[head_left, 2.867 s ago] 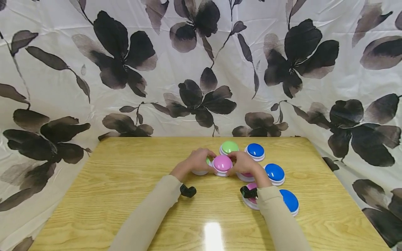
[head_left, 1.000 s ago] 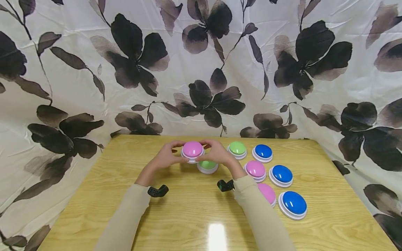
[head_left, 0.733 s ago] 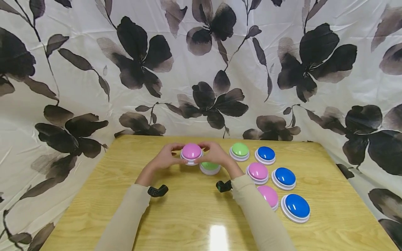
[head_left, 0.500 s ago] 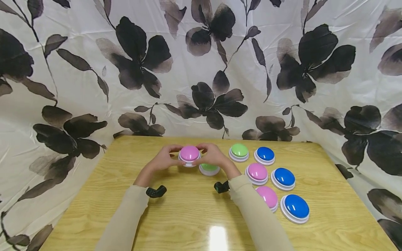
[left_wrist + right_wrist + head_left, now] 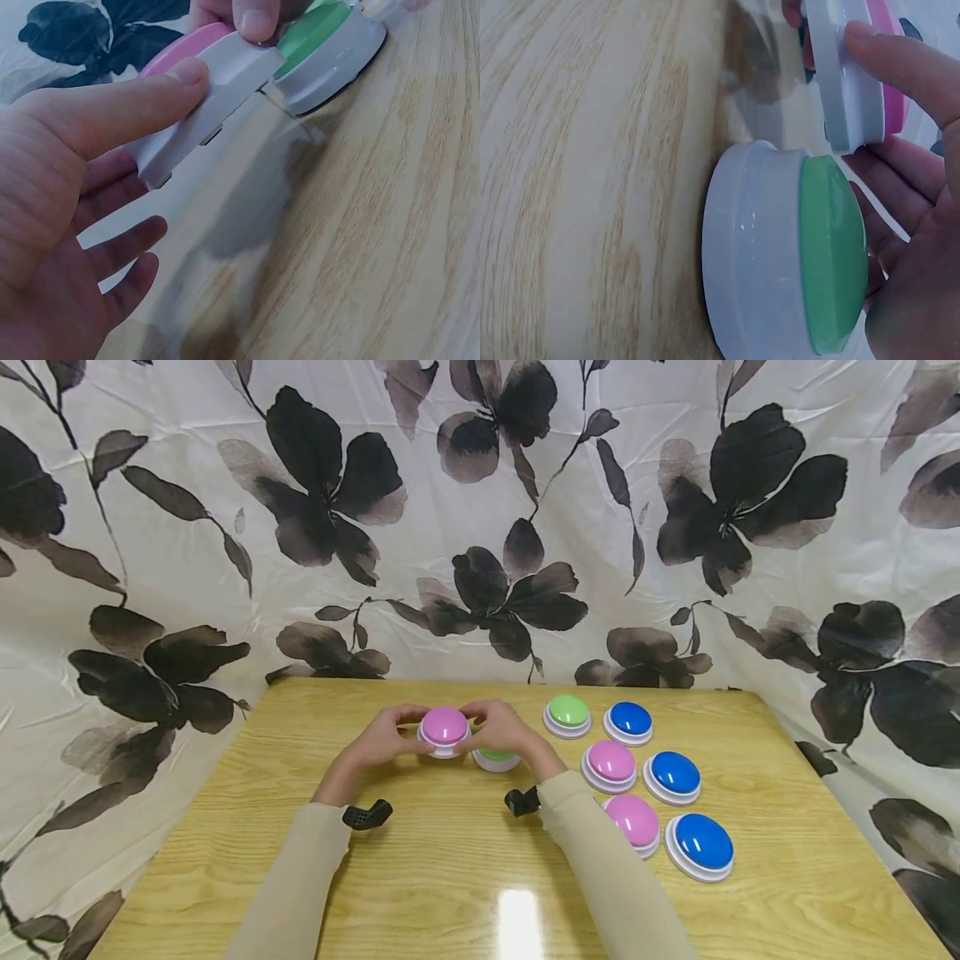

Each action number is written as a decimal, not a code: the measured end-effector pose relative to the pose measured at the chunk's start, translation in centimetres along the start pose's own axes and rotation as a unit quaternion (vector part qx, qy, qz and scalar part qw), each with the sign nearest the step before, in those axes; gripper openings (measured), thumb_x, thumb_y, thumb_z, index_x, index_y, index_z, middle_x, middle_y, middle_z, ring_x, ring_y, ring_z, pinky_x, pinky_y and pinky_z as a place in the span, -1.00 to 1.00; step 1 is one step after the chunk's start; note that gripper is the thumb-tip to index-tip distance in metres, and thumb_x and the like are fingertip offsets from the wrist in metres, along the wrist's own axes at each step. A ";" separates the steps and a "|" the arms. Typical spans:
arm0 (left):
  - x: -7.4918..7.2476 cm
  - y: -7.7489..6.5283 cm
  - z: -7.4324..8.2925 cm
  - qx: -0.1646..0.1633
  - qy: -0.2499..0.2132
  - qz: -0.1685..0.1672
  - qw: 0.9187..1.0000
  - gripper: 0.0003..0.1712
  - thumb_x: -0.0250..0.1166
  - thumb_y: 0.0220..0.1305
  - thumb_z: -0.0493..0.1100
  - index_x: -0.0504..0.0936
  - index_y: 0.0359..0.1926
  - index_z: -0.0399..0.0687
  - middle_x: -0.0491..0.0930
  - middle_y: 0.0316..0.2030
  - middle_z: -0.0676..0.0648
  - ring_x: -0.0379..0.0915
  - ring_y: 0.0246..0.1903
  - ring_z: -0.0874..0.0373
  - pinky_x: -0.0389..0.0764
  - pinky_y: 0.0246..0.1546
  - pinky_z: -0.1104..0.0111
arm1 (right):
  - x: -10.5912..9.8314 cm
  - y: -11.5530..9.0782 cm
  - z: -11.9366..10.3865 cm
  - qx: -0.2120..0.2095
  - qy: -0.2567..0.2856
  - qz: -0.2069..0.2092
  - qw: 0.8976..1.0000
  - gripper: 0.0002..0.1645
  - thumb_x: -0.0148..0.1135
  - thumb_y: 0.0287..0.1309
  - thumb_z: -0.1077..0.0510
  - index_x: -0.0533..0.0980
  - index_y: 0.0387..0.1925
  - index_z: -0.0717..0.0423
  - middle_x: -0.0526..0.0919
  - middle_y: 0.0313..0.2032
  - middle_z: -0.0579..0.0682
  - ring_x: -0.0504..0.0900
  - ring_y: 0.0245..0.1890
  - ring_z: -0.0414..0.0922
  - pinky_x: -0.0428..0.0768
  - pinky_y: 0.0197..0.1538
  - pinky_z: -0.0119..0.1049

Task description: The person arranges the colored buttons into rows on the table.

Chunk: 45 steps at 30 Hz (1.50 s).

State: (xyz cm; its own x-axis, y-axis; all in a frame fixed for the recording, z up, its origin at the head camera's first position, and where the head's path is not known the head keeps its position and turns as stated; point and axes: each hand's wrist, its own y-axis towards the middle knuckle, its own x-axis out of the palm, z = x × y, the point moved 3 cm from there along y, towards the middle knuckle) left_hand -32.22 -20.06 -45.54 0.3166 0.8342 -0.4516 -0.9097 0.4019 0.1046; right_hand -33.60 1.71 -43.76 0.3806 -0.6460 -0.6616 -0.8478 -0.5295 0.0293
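A pink push button with a white round base is held between both hands above the table. My left hand grips its left side; in the left wrist view the thumb lies on the white base, whose underside is clear of the wood. On the opposite side my right hand pinches the rim with thumb and fingers. A green button stands on the table beneath the right hand, partly hidden by it in the head view. The right wrist view shows this green dome close by the right palm.
Toward the right of the wooden table stand another green button, blue buttons in a column, and two pink buttons, the nearer partly behind the right sleeve. A floral cloth hangs along the back edge.
Both hands have carried the pink button from the right of the nearer green button over to its left. In the last half second it has shifted slightly further left.
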 end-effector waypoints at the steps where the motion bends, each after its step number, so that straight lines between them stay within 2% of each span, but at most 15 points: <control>1: 0.0 0.0 -0.1 0.000 -0.003 0.001 1.000 -0.22 0.56 -0.03 -0.24 0.46 0.23 -0.33 0.49 0.16 -0.26 0.31 0.22 -0.17 0.34 0.20 -0.07 | 0.0 0.0 0.0 0.000 -0.001 -0.001 1.000 -0.18 0.62 -0.22 -0.03 0.54 0.17 0.04 0.61 0.07 -0.07 0.53 0.01 -0.05 0.50 0.06 -0.21; 8: 0.4 -0.3 -0.7 -0.001 -0.008 0.002 1.000 -0.24 0.55 -0.02 -0.25 0.46 0.22 -0.32 0.50 0.15 -0.24 0.35 0.18 -0.15 0.34 0.20 -0.05 | 0.4 0.2 0.4 0.010 -0.019 -0.005 1.000 -0.15 0.63 -0.25 -0.07 0.55 0.17 0.02 0.61 0.07 -0.09 0.52 0.01 -0.09 0.49 0.07 -0.23; 15: 0.7 -0.8 -0.9 0.006 0.017 0.009 1.000 -0.25 0.56 -0.03 -0.22 0.48 0.20 -0.33 0.54 0.10 -0.23 0.42 0.11 -0.12 0.37 0.19 -0.03 | 0.6 0.2 0.4 0.014 -0.032 -0.011 0.999 -0.18 0.64 -0.27 -0.10 0.57 0.13 -0.04 0.63 0.02 -0.16 0.51 -0.08 -0.15 0.49 -0.01 -0.26; 24: 1.0 -0.9 -0.7 -0.007 0.033 0.001 0.999 -0.22 0.58 -0.05 -0.17 0.48 0.21 -0.30 0.52 0.12 -0.20 0.38 0.16 -0.08 0.32 0.25 0.06 | 0.7 0.1 0.5 0.008 -0.089 -0.004 0.996 -0.19 0.61 -0.28 -0.18 0.58 0.11 -0.06 0.64 -0.01 -0.21 0.52 -0.03 -0.16 0.15 0.20 0.01; 26: 1.0 -0.9 -0.7 -0.006 0.040 0.001 0.999 -0.21 0.58 -0.05 -0.16 0.47 0.21 -0.30 0.52 0.13 -0.21 0.37 0.18 -0.09 0.30 0.26 0.06 | 0.7 0.1 0.5 0.007 -0.098 -0.001 0.995 -0.19 0.61 -0.29 -0.19 0.58 0.10 -0.07 0.64 -0.01 -0.22 0.51 -0.03 -0.18 0.13 0.21 0.01; 32: 1.1 -1.1 -1.3 -0.012 0.053 0.003 0.998 -0.19 0.58 -0.05 -0.12 0.48 0.21 -0.29 0.51 0.14 -0.20 0.35 0.20 -0.09 0.29 0.27 0.07 | 1.0 0.2 0.6 0.005 -0.103 -0.005 0.995 -0.17 0.61 -0.29 -0.20 0.58 0.10 -0.04 0.63 0.01 -0.18 0.49 0.01 -0.17 0.20 0.21 -0.06; 36: 1.1 -1.2 -1.5 -0.008 0.053 0.003 0.999 -0.19 0.58 -0.05 -0.10 0.48 0.21 -0.28 0.51 0.14 -0.20 0.35 0.20 -0.10 0.29 0.27 0.04 | 1.1 0.2 0.5 0.008 -0.107 -0.010 0.994 -0.17 0.61 -0.30 -0.20 0.58 0.10 -0.04 0.63 0.01 -0.17 0.49 0.02 -0.15 0.20 0.20 -0.04; 42: 1.1 -1.1 -1.9 -0.010 0.067 0.003 0.998 -0.17 0.58 -0.05 -0.02 0.49 0.22 -0.24 0.51 0.15 -0.17 0.34 0.21 -0.08 0.29 0.27 0.04 | 1.0 0.3 0.4 0.002 -0.110 -0.014 0.994 -0.19 0.61 -0.29 -0.21 0.59 0.08 -0.07 0.64 -0.02 -0.21 0.52 -0.04 -0.18 0.17 0.20 0.02; 45: 1.0 -1.1 -1.8 -0.011 0.070 0.002 0.998 -0.16 0.58 -0.05 0.01 0.48 0.22 -0.24 0.51 0.15 -0.16 0.34 0.22 -0.08 0.29 0.27 0.04 | 1.0 0.4 0.4 0.002 -0.105 -0.016 0.994 -0.21 0.62 -0.29 -0.19 0.60 0.08 -0.08 0.65 -0.03 -0.22 0.54 -0.06 -0.20 0.20 0.19 -0.02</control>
State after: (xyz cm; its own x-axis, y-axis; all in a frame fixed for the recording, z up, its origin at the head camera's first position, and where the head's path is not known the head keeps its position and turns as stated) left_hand -31.36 -20.37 -47.75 0.2730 0.7748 -0.5702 -0.9170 0.3887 0.0891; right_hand -33.68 1.12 -44.71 0.3225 -0.4992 -0.8043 -0.8384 -0.5451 0.0022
